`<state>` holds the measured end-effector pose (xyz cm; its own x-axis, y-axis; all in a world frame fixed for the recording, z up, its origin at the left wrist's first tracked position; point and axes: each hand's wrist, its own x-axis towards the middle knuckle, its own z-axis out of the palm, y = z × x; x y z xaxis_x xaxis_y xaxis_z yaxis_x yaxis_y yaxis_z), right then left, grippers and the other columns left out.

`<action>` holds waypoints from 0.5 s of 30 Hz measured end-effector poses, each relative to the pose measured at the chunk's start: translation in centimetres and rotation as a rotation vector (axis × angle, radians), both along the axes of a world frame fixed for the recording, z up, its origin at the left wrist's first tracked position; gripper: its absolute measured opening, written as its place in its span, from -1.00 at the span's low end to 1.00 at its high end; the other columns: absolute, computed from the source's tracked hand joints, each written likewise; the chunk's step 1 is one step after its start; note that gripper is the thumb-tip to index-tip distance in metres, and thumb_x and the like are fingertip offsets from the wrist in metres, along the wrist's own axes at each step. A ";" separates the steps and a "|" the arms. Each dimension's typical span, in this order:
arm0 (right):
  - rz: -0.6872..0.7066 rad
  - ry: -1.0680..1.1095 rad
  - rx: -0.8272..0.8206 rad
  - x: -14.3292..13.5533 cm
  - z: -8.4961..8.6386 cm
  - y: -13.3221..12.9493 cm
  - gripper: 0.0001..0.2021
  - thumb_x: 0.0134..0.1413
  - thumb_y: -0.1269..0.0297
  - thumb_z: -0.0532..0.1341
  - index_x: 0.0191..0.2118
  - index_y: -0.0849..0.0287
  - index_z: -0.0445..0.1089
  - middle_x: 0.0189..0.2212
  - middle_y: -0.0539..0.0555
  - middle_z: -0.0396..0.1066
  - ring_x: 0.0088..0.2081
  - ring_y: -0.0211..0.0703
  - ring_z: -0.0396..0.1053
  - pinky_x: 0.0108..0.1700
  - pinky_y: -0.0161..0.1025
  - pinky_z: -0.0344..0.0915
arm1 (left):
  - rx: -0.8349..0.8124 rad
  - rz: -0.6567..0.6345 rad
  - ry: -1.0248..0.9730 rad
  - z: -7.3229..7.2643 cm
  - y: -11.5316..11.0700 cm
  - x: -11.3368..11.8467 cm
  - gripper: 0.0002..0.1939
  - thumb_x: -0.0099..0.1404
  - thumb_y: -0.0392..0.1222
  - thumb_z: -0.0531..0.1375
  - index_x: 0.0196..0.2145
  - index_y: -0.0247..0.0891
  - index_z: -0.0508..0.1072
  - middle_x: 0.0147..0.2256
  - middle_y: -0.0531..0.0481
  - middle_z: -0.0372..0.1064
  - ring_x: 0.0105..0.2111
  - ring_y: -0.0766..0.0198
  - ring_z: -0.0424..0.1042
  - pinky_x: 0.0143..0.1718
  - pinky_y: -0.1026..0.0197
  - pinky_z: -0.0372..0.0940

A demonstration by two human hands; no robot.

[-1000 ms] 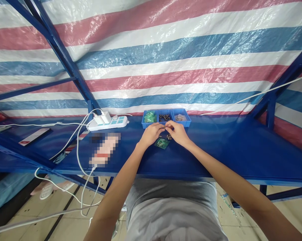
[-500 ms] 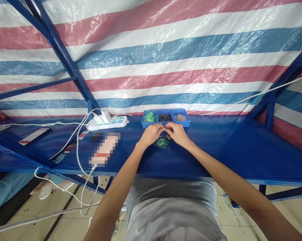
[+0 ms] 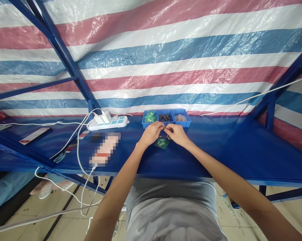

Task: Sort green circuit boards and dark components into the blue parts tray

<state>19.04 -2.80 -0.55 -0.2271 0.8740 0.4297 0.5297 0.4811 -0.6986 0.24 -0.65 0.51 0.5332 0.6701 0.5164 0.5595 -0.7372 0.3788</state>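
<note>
My left hand point(image 3: 153, 133) and my right hand point(image 3: 176, 133) meet fingertip to fingertip just in front of three joined blue bins point(image 3: 166, 124). Both are pinched closed on something too small to make out. Below them a green packet point(image 3: 162, 143) lies on the blue table point(image 3: 196, 160), with a few small dark and brass-coloured pieces point(image 3: 168, 137) beside it, partly covered by my right hand. Green packets point(image 3: 150, 116) fill the left bin, small dark and brass pieces point(image 3: 165, 117) the middle one, and clear or pinkish bits point(image 3: 180, 117) the right one.
To the left stand a white power strip point(image 3: 110, 124) with plugs and cables, a pixelated flat object point(image 3: 105, 149) with a cable, and a phone point(image 3: 34, 135). Blue frame bars point(image 3: 65, 57) rise before the striped sheet point(image 3: 178, 47). A person's foot point(image 3: 45, 190) shows at lower left.
My hands have shifted only slightly, with the fingertips still together. The bins and the green packet lie where they were.
</note>
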 end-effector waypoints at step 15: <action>-0.058 0.054 -0.042 0.2 0.2 0.4 -0.66 0.25 0.10 0.12 -0.50 0.13 0.36 -0.53 0.03 0.45 -0.43 -0.13 0.38 -0.34 -0.24 0.23 | 0.029 0.024 0.017 -0.2 0.0 0.0 -0.78 0.48 -0.09 0.09 -0.16 -0.23 0.49 -0.22 -0.06 0.43 -0.24 0.22 0.45 -0.18 0.20 0.34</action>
